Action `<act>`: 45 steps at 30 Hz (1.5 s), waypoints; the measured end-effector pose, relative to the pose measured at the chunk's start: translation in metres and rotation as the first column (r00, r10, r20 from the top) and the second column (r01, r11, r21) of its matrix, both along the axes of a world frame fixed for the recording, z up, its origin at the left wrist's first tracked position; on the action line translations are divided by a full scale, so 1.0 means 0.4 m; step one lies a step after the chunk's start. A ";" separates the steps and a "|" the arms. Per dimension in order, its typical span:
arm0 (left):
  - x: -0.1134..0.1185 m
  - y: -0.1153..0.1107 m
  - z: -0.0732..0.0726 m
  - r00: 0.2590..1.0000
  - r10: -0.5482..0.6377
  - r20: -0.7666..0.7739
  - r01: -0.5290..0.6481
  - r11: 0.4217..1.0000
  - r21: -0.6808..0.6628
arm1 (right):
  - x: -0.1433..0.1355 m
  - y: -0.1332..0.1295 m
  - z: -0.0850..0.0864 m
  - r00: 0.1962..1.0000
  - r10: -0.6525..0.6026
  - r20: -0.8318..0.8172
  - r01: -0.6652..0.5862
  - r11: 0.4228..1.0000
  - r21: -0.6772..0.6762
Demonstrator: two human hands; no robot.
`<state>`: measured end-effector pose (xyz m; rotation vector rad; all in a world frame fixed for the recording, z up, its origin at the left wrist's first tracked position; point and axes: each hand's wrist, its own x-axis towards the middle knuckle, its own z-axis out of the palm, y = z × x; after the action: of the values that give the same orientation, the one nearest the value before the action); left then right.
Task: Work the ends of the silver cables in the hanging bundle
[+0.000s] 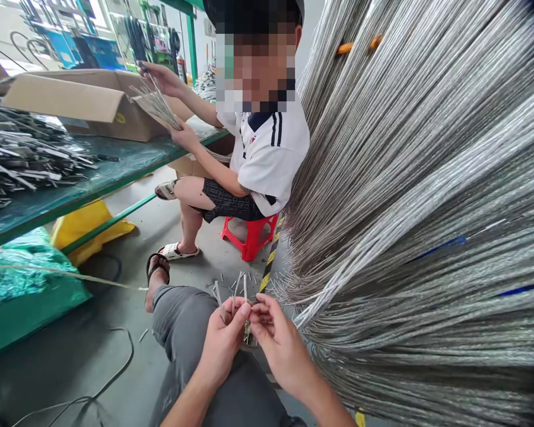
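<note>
Above my grey-trousered lap, my left hand (225, 338) pinches several thin grey cable ends (245, 287) that stick up and fan out between its fingers. My right hand (278, 341) is right beside it, fingers curled with thumb and fingertips near the cable tips; whether anything lies between them is too small to make out. To the right hangs a huge mass of long silvery-grey cables (382, 178), its lower ends close to my right hand.
A person in a white shirt (271, 160) sits on a red stool (249, 240), holding a thin cable bundle (160, 107). At left, a green table (129, 163) bears a cardboard box (71, 98) and dark cable pieces (22, 148). Below are a yellow bag (93, 228) and a green bin (35, 317).
</note>
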<state>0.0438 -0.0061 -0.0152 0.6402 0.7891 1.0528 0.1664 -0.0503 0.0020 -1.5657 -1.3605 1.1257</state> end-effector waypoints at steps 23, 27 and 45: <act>-0.033 -0.050 0.035 0.920 0.046 -0.389 0.058 0.966 0.251 | -0.027 0.030 0.049 0.890 -0.231 -0.393 0.280 0.957 0.074; -0.030 -0.035 0.006 0.893 0.099 -0.438 0.031 0.959 0.280 | -0.008 0.024 0.032 0.973 -0.136 0.185 0.024 0.861 0.508; -0.021 -0.014 -0.014 0.987 0.050 -0.151 -0.011 0.968 0.251 | -0.033 0.095 0.007 0.687 -0.292 -0.666 0.175 0.955 -0.239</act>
<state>0.0356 -0.0115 -0.0210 0.9377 0.8105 1.1505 0.1532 -0.0121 0.0049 -1.1656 -0.5480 1.4787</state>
